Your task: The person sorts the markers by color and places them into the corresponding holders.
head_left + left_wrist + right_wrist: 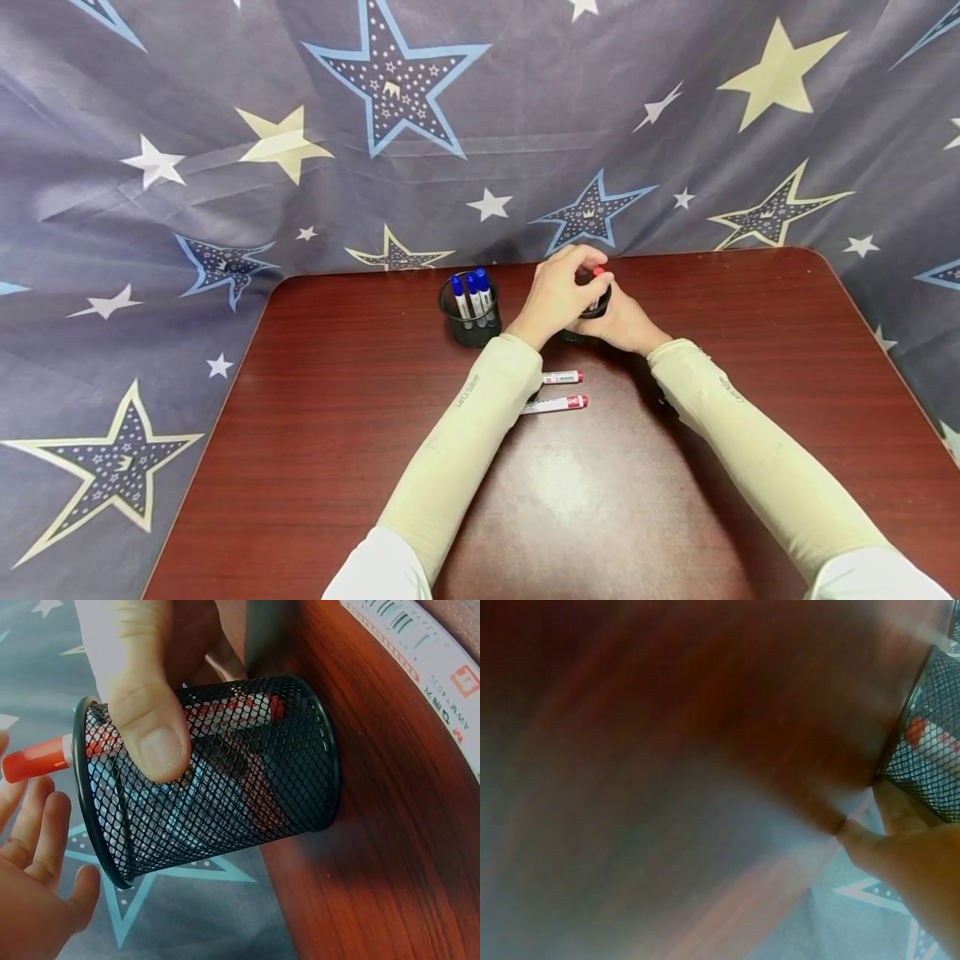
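Note:
My right hand (626, 321) grips a black mesh pen cup (217, 817) from its right side, the thumb pressed along the mesh. Inside leans one red-capped marker (34, 759), its cap sticking out past the rim and its red end near the cup's base. Around that cap is my left hand (562, 287), thumb and forefinger on either side of it and the cap uncovered between them. Its other fingers (52, 814) are spread beside the rim. In the right wrist view, the fingers of my right hand (911, 851) show close to the cup's base.
A second black mesh cup (476, 335) holds three blue-capped markers (472, 297) to the left. Two red-capped markers (562, 377) lie on the brown table (360, 433), partly hidden by my left forearm. A star-patterned curtain (420, 200) hangs behind the table's far edge.

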A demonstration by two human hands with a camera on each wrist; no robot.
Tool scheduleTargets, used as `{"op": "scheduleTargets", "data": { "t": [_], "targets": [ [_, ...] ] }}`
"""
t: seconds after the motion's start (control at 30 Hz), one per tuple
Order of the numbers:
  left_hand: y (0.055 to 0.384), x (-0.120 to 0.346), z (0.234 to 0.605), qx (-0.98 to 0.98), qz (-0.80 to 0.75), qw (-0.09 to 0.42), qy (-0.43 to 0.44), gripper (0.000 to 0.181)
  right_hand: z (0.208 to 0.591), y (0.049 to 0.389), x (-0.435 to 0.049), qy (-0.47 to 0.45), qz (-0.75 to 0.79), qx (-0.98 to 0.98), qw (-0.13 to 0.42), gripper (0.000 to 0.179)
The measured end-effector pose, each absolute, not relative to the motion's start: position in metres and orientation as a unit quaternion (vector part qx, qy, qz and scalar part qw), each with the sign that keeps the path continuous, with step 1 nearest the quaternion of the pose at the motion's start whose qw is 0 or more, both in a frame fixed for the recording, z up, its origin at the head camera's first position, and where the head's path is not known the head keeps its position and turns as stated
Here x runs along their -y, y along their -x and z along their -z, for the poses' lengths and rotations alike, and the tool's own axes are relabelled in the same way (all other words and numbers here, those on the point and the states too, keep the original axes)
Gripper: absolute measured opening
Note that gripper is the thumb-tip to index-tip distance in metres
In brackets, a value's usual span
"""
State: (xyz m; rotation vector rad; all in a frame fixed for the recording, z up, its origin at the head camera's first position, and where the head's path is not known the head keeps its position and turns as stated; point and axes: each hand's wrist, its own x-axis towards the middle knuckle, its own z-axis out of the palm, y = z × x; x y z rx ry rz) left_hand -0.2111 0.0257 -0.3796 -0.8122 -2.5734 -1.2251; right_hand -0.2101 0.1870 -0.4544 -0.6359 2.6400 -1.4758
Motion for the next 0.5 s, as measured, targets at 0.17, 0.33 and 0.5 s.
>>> {"op": "scheduleTargets", "data": {
  "t": [0.17, 0.33, 0.5],
  "targets": [
    [0.210, -0.023, 0.376, 0.866, 0.413, 0.081, 0.269, 0.030, 0.454, 0.208, -0.187, 0.203, 0.485, -0.850, 0.025, 0.085],
    [0.204, -0.017, 0.371, 0.863, 0.434, 0.077, 0.248, 0.031, 0.455, 0.209, -0.188, 0.188, 0.494, -0.848, 0.037, 0.091],
    [0.195, -0.005, 0.369, 0.838, 0.482, 0.099, 0.237, 0.028, 0.454, 0.208, -0.188, 0.154, 0.471, -0.868, 0.044, 0.091]
  ]
}}
